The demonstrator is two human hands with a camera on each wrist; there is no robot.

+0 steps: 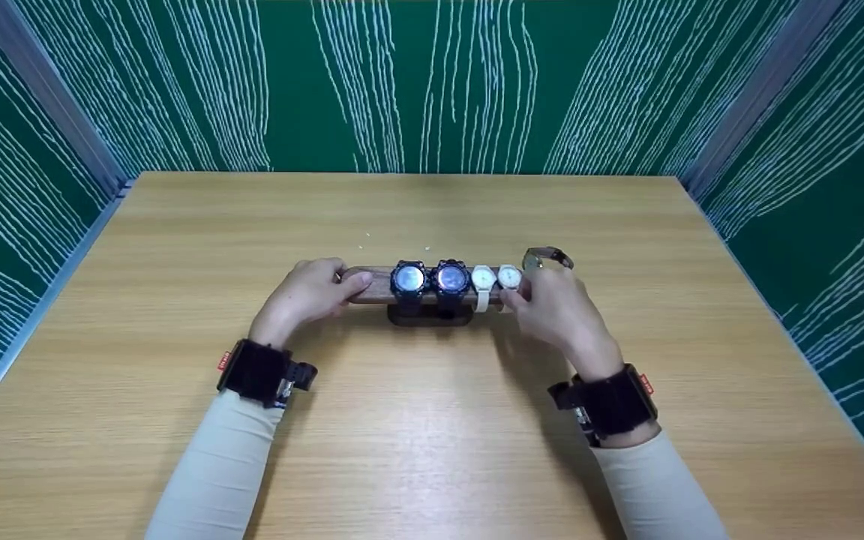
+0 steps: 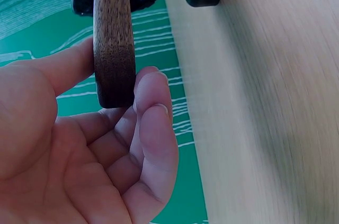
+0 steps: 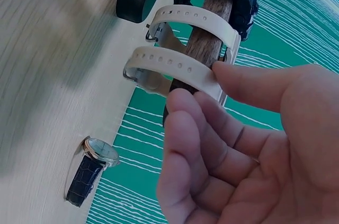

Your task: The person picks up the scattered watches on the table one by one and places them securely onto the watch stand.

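Observation:
A dark wooden watch stand (image 1: 379, 288) has a horizontal bar raised above its rounded base (image 1: 430, 318). Around the bar sit two chunky black watches, the left one (image 1: 410, 278) beside the other (image 1: 451, 277), then an inner white watch (image 1: 483, 279) and an outer white watch (image 1: 509, 276). My left hand (image 1: 308, 292) grips the bar's left end between thumb and fingers. At the other end, my right hand (image 1: 561, 309) pinches the outer white watch; its buckled strap (image 3: 164, 68) loops round the bar in the right wrist view.
A watch with a dark leather strap (image 3: 85, 181) and a round dial lies on the wooden table (image 1: 432, 435), just beyond my right hand. Tiny white bits are scattered behind the stand. Green walls (image 1: 297, 90) with white lines enclose the table's back and sides.

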